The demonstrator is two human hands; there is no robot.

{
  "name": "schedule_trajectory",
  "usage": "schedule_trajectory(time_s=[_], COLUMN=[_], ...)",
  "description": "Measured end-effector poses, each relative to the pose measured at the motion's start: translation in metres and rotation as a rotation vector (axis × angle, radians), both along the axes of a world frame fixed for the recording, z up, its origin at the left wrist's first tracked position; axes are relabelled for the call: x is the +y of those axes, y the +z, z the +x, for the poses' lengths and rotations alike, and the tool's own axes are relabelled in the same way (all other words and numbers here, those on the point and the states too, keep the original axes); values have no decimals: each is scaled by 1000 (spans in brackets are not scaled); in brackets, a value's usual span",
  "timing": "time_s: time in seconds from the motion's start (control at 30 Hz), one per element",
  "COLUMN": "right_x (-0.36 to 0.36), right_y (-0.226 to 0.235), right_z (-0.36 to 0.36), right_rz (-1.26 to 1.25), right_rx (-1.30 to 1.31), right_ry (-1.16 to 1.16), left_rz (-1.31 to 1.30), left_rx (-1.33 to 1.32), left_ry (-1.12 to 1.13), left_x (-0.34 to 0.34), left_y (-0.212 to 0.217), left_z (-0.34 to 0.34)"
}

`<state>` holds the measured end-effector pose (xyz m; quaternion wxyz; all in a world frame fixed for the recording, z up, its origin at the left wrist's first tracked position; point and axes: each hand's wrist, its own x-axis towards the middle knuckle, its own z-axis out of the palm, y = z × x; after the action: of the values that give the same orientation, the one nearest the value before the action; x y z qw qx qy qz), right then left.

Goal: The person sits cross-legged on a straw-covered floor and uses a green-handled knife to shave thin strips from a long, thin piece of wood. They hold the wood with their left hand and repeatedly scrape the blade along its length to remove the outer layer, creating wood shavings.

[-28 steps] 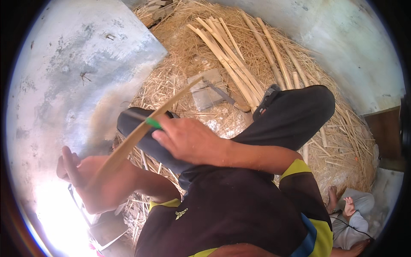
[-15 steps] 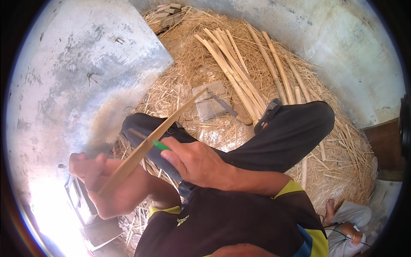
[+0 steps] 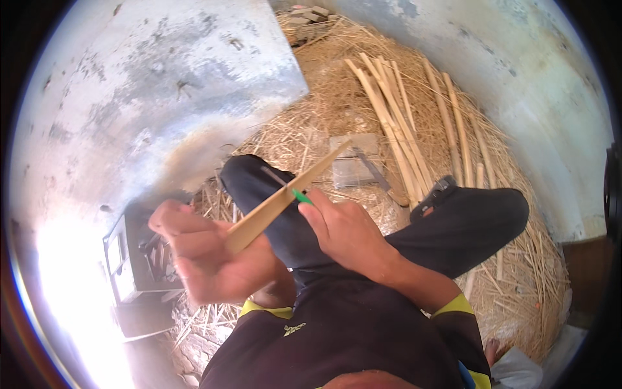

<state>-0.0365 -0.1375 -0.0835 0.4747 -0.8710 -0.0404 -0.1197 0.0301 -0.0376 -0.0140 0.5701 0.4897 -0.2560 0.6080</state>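
Straw-like debris covers the floor beside pale, stained walls. Over the person's lap, a pale wooden strip slants upward from the left hand, which is blurred; whether its fingers grip the strip cannot be told. Closed around a green-handled tool, the right hand holds it crosswise against the strip.

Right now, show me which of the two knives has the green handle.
The green-handled knife is the one in the right hand, against the pale strip; the other knife, held by neither hand, has a brown handle.
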Motion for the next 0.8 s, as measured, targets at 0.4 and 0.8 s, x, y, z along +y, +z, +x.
schedule_trajectory(time_s=[0.4, 0.8], right_x=[8, 2], right_y=[4, -37], right_z=[-6, 18], right_rz=[147, 17], right_rx=[-93, 62], right_ry=[74, -59], left_rz=[70, -32], left_rx=[43, 78], left_ry=[-80, -79], left_x=[5, 6], left_y=[-3, 2], left_z=[1, 2])
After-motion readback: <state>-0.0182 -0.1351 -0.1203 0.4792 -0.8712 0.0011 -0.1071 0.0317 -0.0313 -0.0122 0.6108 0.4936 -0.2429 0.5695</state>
